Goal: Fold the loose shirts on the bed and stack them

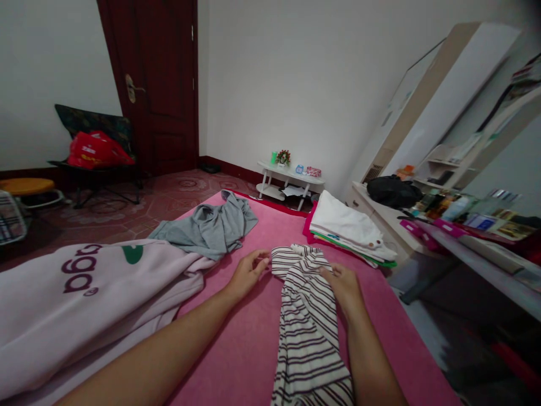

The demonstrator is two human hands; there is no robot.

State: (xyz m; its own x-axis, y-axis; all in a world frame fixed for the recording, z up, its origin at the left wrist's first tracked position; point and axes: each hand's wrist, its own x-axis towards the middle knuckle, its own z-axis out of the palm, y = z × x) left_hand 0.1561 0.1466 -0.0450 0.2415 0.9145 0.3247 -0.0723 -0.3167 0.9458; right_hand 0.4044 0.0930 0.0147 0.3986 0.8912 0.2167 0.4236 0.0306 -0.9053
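Note:
A white garment with dark stripes (306, 318) lies in a long, gathered strip in front of me on the pink bed cover (228, 344). My left hand (250, 274) is at its far left edge, fingers loosely bent and apart, the tips close beside the cloth. On the opposite side my right hand (344, 286) has its thumb over the striped fabric, gripping the edge; some of its fingers are hidden. Left of my left arm spreads a pale pink sweatshirt (139, 293) with purple lettering, and beyond it a crumpled grey garment (211, 225).
A stack of folded clothes (346, 223), white on top, sits at the bed's far right corner. Along the right stands a dressing table (401, 231) with a black bag (393, 192) and bottles. A small white table (291, 173) is by the wall; a chair holds a red bag (98, 151).

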